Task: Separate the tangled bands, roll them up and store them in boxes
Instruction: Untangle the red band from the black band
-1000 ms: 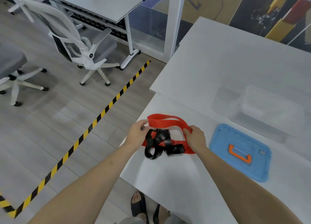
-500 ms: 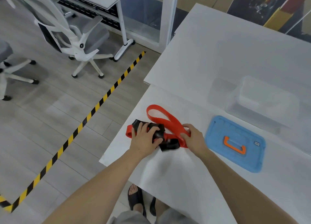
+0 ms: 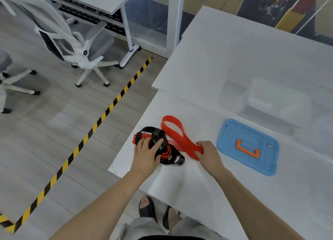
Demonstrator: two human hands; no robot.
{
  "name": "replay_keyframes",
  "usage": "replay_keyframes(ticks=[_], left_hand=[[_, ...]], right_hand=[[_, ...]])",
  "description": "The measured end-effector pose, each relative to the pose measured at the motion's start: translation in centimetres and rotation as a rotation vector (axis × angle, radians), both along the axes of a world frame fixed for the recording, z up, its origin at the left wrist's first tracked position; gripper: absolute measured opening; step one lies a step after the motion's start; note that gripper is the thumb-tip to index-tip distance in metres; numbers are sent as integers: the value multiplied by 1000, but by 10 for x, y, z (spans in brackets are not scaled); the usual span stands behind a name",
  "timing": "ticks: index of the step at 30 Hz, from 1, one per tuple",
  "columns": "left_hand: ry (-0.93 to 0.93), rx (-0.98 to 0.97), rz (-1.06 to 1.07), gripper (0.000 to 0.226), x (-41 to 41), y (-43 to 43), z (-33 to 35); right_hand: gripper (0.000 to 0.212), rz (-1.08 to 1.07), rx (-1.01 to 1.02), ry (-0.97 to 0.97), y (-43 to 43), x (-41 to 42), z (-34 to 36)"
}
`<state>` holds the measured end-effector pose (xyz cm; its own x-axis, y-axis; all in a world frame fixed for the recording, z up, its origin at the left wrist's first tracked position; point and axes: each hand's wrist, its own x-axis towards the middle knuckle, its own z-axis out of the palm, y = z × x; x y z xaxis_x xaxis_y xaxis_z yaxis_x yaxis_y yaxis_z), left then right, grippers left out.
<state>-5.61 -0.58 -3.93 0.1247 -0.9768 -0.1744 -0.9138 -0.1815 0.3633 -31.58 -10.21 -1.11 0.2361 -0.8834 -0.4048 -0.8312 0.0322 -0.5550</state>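
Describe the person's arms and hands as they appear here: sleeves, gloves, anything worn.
Both forearms are bare up to the frame edge, no sleeves showing. The left hand and right hand wear no gloves, and no rings, watch or wristband are visible. Lower down, grey shorts and dark open-toed slippers show.

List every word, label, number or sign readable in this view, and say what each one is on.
No text can be read anywhere.
Small label on the blue lid, near its right edge: too small and blurred to read.
Dark mark on the floor behind the glass partition: partly cut off, not legible.
Red band and black band: no print visible.
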Motion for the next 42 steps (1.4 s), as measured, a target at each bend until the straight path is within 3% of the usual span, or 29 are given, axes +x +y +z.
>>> replay_keyframes(ticks=[5,10,16,19,22,29,33,36,38,42], left_hand=[[19,112,82,67,5,-3,5],[134,167,171,66,6,8,-6],[203,158,220,62,17,15,3],[232,160,213,62,16,10,8],[242,137,198,52,5,0,8],[275,217,488,39,-17,-38,4],[359,117,493,36,-7,-25,-7],[443,90,542,47,3,-12,-6],[526,95,613,70,9,-5,-4],[757,52,694,110,18,0,5]], right_hand=[[40,203,-232,64,-5,29,-7],[33,468,-99,57,-20,73,-29],[45,375,-18,150,-37,79,-50],[37,366,-48,124,-36,77,-56],[43,324,-106,77,-32,78,-49],[67,440,-41,228,-39,71,-57],[63,362,-25,206,-41,75,-65],[52,442,-62,348,-44,84,-67],[40,499,-34,385,-46,89,-63],[25,422,5,175,-46,83,-43]])
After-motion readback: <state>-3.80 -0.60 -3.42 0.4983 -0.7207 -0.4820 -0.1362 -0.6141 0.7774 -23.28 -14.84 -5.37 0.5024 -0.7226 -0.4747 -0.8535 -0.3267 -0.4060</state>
